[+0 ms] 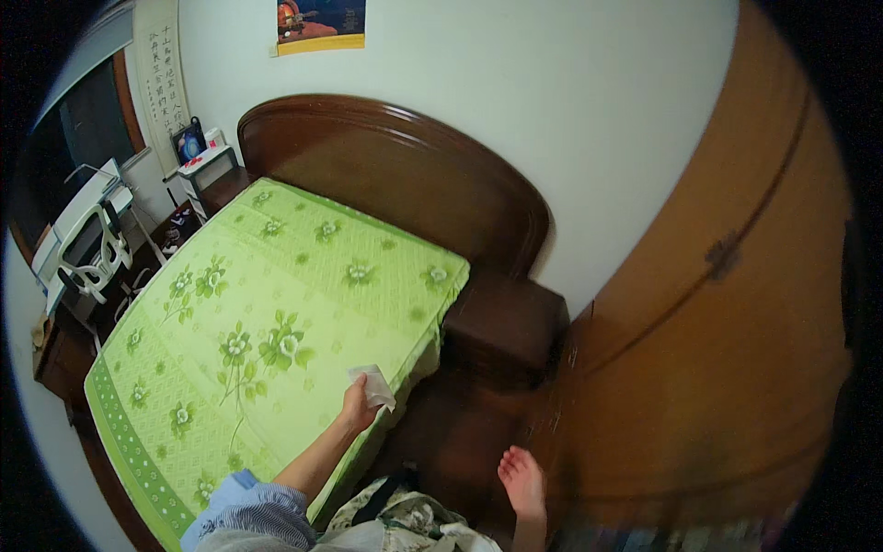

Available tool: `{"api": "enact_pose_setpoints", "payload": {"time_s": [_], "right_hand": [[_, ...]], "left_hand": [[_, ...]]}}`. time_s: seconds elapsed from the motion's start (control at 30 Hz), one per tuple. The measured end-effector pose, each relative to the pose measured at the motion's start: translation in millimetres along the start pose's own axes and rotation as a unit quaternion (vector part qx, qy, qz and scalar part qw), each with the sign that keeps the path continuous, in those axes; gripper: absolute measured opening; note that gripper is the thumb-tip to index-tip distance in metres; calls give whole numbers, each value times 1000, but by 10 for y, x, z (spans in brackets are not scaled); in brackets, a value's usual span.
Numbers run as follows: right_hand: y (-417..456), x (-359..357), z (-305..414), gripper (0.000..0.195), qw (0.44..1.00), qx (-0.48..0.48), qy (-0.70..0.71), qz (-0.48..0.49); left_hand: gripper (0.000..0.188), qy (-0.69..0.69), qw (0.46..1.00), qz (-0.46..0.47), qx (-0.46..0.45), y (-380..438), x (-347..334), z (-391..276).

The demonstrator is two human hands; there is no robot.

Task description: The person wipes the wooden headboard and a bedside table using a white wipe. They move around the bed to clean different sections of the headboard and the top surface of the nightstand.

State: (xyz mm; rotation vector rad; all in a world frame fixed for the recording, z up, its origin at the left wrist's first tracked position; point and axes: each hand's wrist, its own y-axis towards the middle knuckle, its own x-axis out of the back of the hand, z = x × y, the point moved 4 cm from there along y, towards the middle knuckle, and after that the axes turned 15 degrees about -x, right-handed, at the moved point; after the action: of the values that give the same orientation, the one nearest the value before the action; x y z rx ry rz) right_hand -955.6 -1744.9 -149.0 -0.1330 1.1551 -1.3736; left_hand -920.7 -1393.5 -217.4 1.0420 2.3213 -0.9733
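Observation:
My left hand (359, 406) grips a thin, pale, folded piece of paper or cloth (374, 388); I cannot tell which material. It is above the right edge of a bed covered by a green floral bedsheet (324, 331). Lower right, my right hand (522, 481) hangs over the dark floor beside the bed, holding nothing, its fingers loosely curved and slightly apart. Between the two arms, patterned clothing (414, 514) shows at the bottom of the view.
A dark wooden headboard (386, 159) stands against the white wall. Right of the bed are a brown nightstand (507, 324) and a large wooden wardrobe or door surface (690, 386). At left stand a white-framed chair (96, 252), a desk (83, 200) and a small shelf unit (207, 172).

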Motion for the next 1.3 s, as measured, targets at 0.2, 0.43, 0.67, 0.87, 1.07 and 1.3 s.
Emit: {"api": "enact_pose_setpoints", "payload": {"time_s": [0.2, 0.43, 0.67, 0.87, 1.07, 1.3], "right_hand": [[968, -29, 1037, 30, 993, -1, 14, -116], [2448, -1075, 2538, 27, 986, 55, -151, -41], [3883, -2593, 3744, 27, 946, 85, -313, 26], [5224, -2862, 4528, 38, 893, 211, -359, -170], [5783, -3334, 4950, 61, 769, 235, -508, -309], [5857, -3420, 5020, 61, 819, 213, -454, -278]], "left_hand": [[35, -3, 992, 17, -125, 1783, -1329, -128], [34, -41, 972, -49, -227, 3338, -1866, -674], [42, 200, 863, -204, -416, 4790, -2065, -1921], [38, 352, 689, -260, -578, 6433, -2317, -3454], [30, 523, 514, -282, -618, 7778, -2530, -4967], [38, 582, 361, -133, -716, 8687, -3364, -5790]]}}
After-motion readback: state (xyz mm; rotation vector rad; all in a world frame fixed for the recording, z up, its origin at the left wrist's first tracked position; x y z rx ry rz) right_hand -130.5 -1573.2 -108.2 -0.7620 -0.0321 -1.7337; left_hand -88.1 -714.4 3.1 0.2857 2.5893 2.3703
